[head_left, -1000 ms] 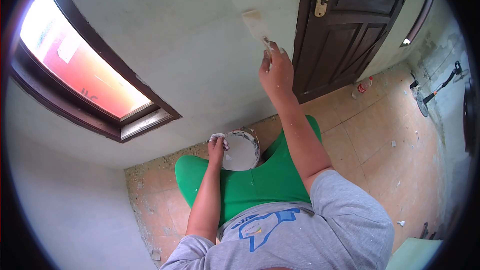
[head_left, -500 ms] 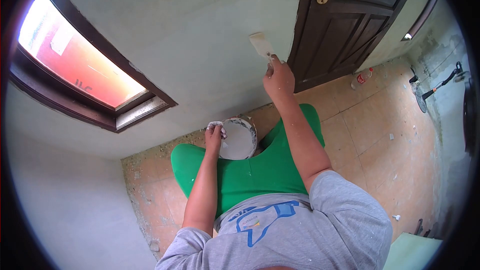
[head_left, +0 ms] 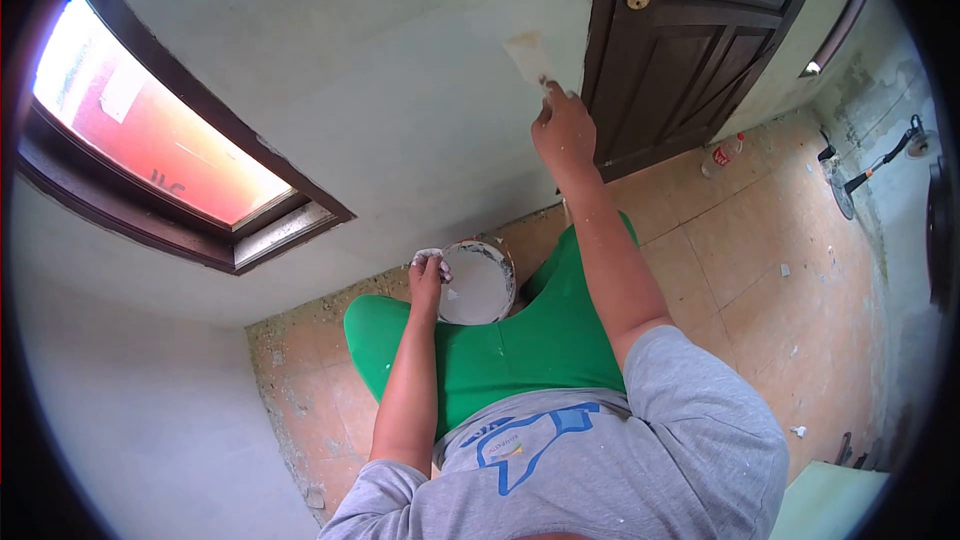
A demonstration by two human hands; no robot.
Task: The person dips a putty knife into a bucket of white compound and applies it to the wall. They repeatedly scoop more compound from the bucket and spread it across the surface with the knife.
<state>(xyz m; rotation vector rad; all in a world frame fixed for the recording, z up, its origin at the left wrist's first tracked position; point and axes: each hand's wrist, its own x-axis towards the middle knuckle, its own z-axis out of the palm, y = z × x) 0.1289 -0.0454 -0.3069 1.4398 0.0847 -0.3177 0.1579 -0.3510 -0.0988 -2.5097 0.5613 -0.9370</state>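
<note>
My right hand (head_left: 565,135) is closed around the handle of a putty knife (head_left: 527,57). Its broad, pale blade lies against the wall (head_left: 430,70), a short way left of the door frame. Close to the bucket's left rim, my left hand (head_left: 427,275) is closed, its fingers smeared white. Something whitish shows at those fingertips, too small to make out. Between my legs and the wall stands the round bucket (head_left: 511,290), holding smooth white paste (head_left: 475,285) with dark and white smears around its inner rim.
A dark wooden door (head_left: 690,60) is at the upper right, and a dark-framed window (head_left: 170,130) at the left. On the tiled floor (head_left: 720,250) a bottle with a red label (head_left: 722,155) stands near the door. A fan (head_left: 850,190) is by the right wall.
My right hand has slid the putty knife a little upward along the wall. My left hand stays beside the bucket, almost unmoved.
</note>
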